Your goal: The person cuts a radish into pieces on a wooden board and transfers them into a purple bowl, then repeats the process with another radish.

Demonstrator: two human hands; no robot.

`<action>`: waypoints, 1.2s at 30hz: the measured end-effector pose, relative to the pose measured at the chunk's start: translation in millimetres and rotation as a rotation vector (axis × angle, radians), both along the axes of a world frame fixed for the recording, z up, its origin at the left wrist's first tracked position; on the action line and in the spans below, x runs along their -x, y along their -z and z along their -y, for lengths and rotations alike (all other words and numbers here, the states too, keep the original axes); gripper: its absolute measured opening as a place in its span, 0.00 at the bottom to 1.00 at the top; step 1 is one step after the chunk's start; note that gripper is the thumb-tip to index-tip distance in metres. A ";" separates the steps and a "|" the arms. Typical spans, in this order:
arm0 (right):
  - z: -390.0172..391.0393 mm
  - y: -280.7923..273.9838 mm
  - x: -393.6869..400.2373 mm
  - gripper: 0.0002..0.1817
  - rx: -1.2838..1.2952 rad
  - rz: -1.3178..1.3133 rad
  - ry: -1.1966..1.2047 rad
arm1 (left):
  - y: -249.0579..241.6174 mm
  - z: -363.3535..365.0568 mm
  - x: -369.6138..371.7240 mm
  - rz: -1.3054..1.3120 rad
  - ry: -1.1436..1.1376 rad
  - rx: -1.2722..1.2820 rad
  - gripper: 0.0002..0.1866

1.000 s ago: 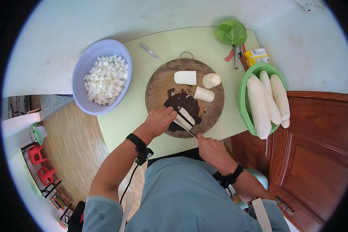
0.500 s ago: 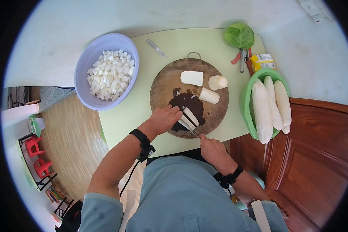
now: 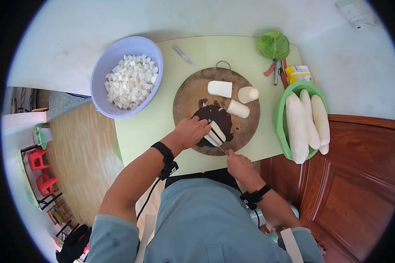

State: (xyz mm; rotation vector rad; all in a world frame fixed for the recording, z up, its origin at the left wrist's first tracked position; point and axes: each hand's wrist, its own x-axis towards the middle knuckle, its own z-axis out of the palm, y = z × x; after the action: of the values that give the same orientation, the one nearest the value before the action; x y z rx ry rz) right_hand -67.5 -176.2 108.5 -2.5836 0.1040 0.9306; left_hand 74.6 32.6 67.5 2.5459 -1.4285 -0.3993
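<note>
On a round wooden chopping board (image 3: 186, 103), my left hand (image 3: 192, 132) has its fingers curled down over a cut piece of white radish (image 3: 217, 130). The piece lies in long strips on a dark wet patch. My right hand (image 3: 241, 167) is closed around the handle of a knife (image 3: 223, 151), whose thin blade points up and left among the strips, beside the left fingertips. Much of the blade is hidden. Three larger radish chunks lie farther up the board: a halved one (image 3: 220, 89), an upright one (image 3: 248, 94) and one on its side (image 3: 238, 109).
A lavender basin (image 3: 159, 79) of white radish cubes stands at the left. A green basket (image 3: 280, 127) at the right holds whole peeled radishes (image 3: 297, 129). Behind are a cutter (image 3: 182, 55), a cabbage (image 3: 273, 44), a peeler-like tool (image 3: 276, 72) and a yellow box (image 3: 299, 73).
The camera view has shifted slightly, so the basin and board appear a little farther right. Both hands keep nearly the same places over the radish strips.
</note>
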 end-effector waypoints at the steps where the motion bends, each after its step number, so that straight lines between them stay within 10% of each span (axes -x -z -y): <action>1: -0.8 -0.9 0.8 0.14 -0.020 -0.001 0.007 | 0.0 -1.0 0.6 -0.006 0.008 -0.034 0.03; 5: 1.1 -0.3 4.5 0.14 0.010 0.011 -0.031 | -6.7 -5.0 11.0 0.029 -0.067 0.032 0.11; 10: 3.6 -17.5 12.9 0.14 -0.143 0.129 0.086 | -12.1 -12.1 51.2 -0.232 -0.874 0.386 0.34; 20: 44.9 -17.1 15.5 0.15 -0.073 0.131 0.153 | -11.2 56.7 78.4 -0.713 -1.051 0.102 0.38; 36: 95.7 14.3 35.5 0.12 -0.335 0.069 0.207 | -9.2 88.4 75.4 -0.467 -1.085 -0.056 0.38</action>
State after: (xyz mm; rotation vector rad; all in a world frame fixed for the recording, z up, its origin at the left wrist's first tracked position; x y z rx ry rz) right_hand -103.0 -272.0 94.2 -2.2431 0.1768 0.7147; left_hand -0.8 -55.8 76.8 2.5639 0.1759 -0.7260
